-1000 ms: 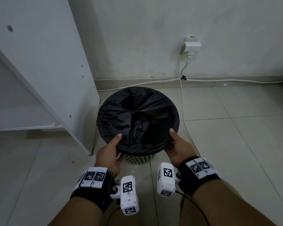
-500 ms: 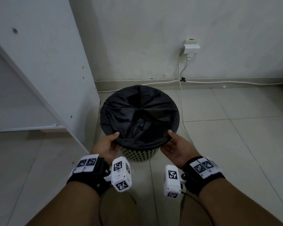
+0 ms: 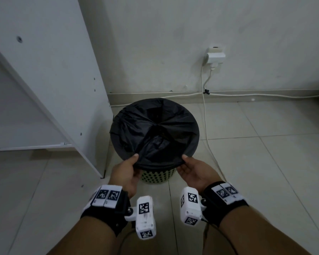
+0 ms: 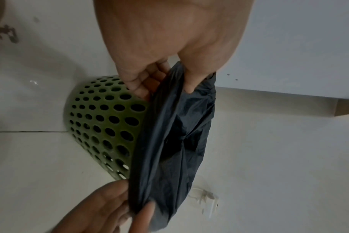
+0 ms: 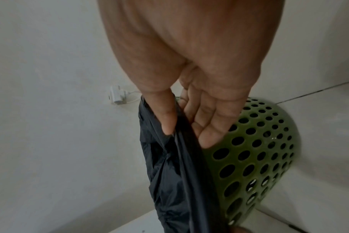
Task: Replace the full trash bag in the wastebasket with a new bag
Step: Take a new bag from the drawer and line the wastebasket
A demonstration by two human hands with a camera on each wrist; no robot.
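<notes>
A green perforated wastebasket (image 3: 157,176) (image 4: 101,124) (image 5: 255,149) stands on the tiled floor, lined with a black trash bag (image 3: 155,131) (image 4: 175,138) (image 5: 169,165) folded over its rim. At the near-left rim my left hand (image 3: 126,170) (image 4: 165,88) pinches the bag's folded edge, thumb on top and fingers underneath. My right hand (image 3: 189,168) (image 5: 185,126) pinches the near-right edge the same way. The bag's contents are hidden in its dark middle.
A white cabinet panel (image 3: 50,74) stands close on the basket's left. The wall behind carries a white plug (image 3: 215,57) with a cable (image 3: 204,115) running down and along the floor right of the basket. Open tile lies to the right.
Both hands slid down the near rim and their fingers went under the folded edge of the bag, which they now pinch. The green side of the basket shows more.
</notes>
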